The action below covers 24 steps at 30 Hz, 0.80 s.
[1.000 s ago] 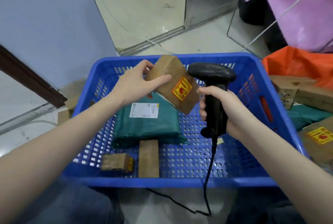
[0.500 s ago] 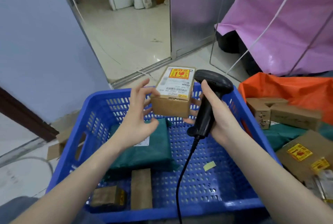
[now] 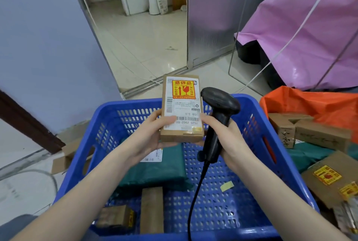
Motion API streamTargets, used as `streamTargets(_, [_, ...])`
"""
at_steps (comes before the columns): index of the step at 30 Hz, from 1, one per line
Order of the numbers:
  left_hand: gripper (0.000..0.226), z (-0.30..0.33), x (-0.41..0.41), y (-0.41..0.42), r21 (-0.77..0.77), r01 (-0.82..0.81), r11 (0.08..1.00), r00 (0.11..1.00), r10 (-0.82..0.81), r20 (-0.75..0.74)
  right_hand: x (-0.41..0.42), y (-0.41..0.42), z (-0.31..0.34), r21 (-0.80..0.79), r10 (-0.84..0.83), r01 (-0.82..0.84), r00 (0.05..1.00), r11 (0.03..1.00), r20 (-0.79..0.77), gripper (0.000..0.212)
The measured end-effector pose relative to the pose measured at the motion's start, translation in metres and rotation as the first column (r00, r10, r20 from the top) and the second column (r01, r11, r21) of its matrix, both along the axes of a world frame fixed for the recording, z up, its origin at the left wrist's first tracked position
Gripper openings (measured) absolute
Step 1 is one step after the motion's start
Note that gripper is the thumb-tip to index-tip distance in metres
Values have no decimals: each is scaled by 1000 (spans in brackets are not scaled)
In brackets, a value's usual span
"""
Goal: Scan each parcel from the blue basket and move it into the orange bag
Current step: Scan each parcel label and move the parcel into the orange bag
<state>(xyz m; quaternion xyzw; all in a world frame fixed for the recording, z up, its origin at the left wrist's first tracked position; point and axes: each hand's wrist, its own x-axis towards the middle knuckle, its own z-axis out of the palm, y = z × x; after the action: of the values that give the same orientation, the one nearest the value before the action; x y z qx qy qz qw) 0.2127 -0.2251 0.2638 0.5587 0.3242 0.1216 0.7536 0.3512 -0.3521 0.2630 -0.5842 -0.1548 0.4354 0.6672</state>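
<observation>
My left hand (image 3: 150, 136) grips a small cardboard parcel (image 3: 182, 108) above the blue basket (image 3: 269, 138), its label with barcodes and a yellow-red fragile sticker facing me. My right hand (image 3: 229, 140) is wrapped round the handle of a black corded barcode scanner (image 3: 218, 116), just right of the parcel; a fingertip touches the parcel's right edge. Inside the basket lie a green mailer bag (image 3: 155, 169), an upright brown box (image 3: 151, 208) and a small cardboard box (image 3: 116, 218). The orange bag (image 3: 313, 105) sits to the right, holding several parcels.
A pink plastic sheet (image 3: 302, 27) hangs at the upper right with a thin metal frame. A flattened cardboard piece (image 3: 65, 159) lies left of the basket. Ahead, a sliding-door track crosses the tiled floor. A yellow paper scrap (image 3: 226, 186) lies on the basket floor.
My left hand has turned the parcel so its labelled face points at me and has lifted it higher. The scanner has come upright beside it. The view has tilted up.
</observation>
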Motion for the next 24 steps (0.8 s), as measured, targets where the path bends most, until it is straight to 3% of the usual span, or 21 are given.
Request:
streamTargets(2, [48, 2, -1, 5, 122, 3, 993, 999, 3, -50, 5, 0, -4, -32, -64, 69, 988, 997, 139, 25])
streamTargets(4, [55, 7, -5, 14, 244, -11, 970, 993, 39, -111, 10, -3, -4, -8, -55, 59, 964, 998, 259, 16])
streamTargets(8, [88, 7, -13, 27, 456, -121, 882, 955, 229, -190, 9, -7, 2, 43, 160, -188, 917, 981, 365, 37])
streamTargets(11, [76, 7, -13, 29, 491, -152, 858, 937, 283, -204, -4, -6, 5, 19, 258, -290, 878, 957, 404, 44])
streamTargets(17, [48, 8, -11, 27, 498, -149, 854, 948, 267, -174, -5, -7, 5, -88, 316, -308, 852, 947, 417, 47])
streamTargets(24, [41, 6, -10, 28, 531, -144, 835, 946, 274, -174, -4, -7, 4, -112, 302, -281, 861, 953, 409, 45])
